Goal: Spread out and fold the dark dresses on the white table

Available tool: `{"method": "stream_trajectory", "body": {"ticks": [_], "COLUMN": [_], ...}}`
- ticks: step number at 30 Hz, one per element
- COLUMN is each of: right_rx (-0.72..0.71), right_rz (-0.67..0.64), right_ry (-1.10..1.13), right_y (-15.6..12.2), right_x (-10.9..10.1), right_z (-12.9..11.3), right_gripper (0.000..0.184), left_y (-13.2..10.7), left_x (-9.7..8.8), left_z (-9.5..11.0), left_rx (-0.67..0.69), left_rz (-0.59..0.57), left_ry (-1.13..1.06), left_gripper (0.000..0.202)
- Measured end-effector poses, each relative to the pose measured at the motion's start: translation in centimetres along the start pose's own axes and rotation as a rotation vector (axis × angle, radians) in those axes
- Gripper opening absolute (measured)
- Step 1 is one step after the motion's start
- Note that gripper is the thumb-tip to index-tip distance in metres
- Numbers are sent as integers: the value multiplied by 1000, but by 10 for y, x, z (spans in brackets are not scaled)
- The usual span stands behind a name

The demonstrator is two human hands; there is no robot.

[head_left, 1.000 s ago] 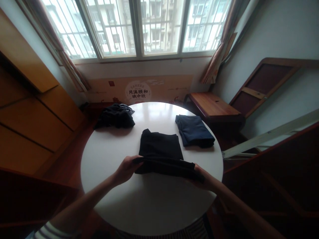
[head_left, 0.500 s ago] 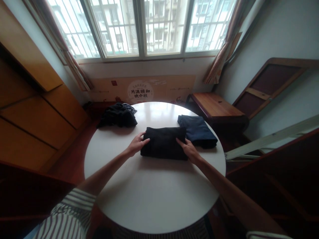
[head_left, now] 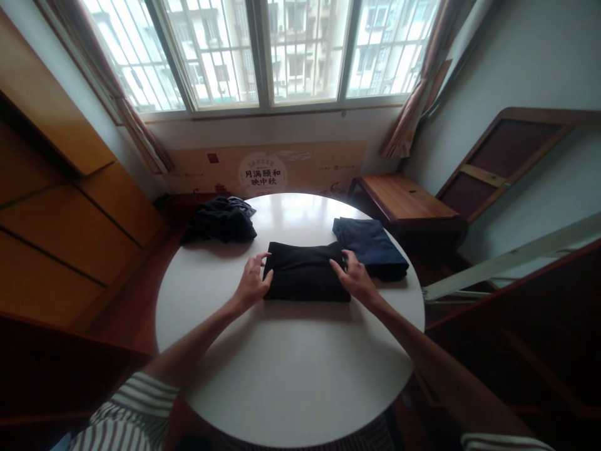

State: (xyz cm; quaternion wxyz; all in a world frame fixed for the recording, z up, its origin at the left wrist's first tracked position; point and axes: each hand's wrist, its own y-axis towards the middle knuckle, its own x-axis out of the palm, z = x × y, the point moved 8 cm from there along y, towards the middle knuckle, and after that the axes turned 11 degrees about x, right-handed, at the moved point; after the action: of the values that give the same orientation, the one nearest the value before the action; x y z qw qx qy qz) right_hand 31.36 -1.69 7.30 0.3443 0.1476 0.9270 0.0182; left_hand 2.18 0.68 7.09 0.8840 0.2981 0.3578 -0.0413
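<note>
A folded black garment lies flat on the white round table in front of me, in a neat rectangle with slight creases along its upper part. At its left edge is my left hand, thumb and fingers spread apart, the tips just at the cloth. My right hand is at the right edge; its thumb rests over the top of the cloth and its fingers are parted. Close behind the right hand lies a folded dark blue garment.
A crumpled heap of dark clothes sits at the table's back left. Beyond the table's right side stands a low wooden table. Wooden cabinets are on the left, and a barred window is ahead.
The black garment's upper edge has come down and it lies flatter. Both hands have loosened their hold, and the left fingers have spread and drawn off the cloth's left edge.
</note>
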Motion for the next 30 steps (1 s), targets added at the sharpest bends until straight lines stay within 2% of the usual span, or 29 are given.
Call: {"method": "stream_trajectory", "body": {"ticks": [2,3,4,6,8,10,12,15,17,19,22,23,24,26,28,30], "right_rx": [-143,-251,-377,-565,-624,-623,-647,-722,-743,-678,-498,-449,-414,-340,-222,-99], "right_rz": [110,102,39,-179,-349,-391,-385,-362,-345,-314,-266,-261,-271,-349,-503,-641], "right_ry": [-202,-289,-362,-476,-546,-558,-527,-481,-447,-391,-232,-153,-69,101,237,273], "right_y": [-8,-14,-21,-36,-46,-50,-53,-59,-60,-54,-33,-25,-17,0,17,29], "right_x": [-9,-6,3,28,47,52,51,44,38,24,-13,-28,-40,-54,-48,-27], "right_z": [-26,-41,-55,-65,-57,-44,-34,-30,-37,-48,-73,-83,-92,-103,-100,-85], "right_gripper": [63,63,65,76,90,91,83,67,48,38,36,36,35,35,41,47], "left_y": [8,11,12,9,2,-8,-16,-22,-18,-6,26,39,51,73,86,86], "left_x": [-2,3,10,22,25,19,12,8,7,1,-26,-35,-40,-41,-30,-11], "left_z": [21,30,37,40,33,26,19,14,17,24,36,41,44,49,43,25], "left_rx": [213,322,415,531,585,652,714,734,692,583,330,245,165,20,-117,-239], "left_rz": [-27,-98,-203,-432,-562,-595,-569,-509,-439,-318,-88,-48,-44,-114,-199,-252], "left_ry": [134,159,159,127,103,89,89,85,50,-19,-204,-294,-399,-626,-811,-901], "left_gripper": [52,55,55,50,52,68,76,62,47,38,38,41,43,49,52,51]}}
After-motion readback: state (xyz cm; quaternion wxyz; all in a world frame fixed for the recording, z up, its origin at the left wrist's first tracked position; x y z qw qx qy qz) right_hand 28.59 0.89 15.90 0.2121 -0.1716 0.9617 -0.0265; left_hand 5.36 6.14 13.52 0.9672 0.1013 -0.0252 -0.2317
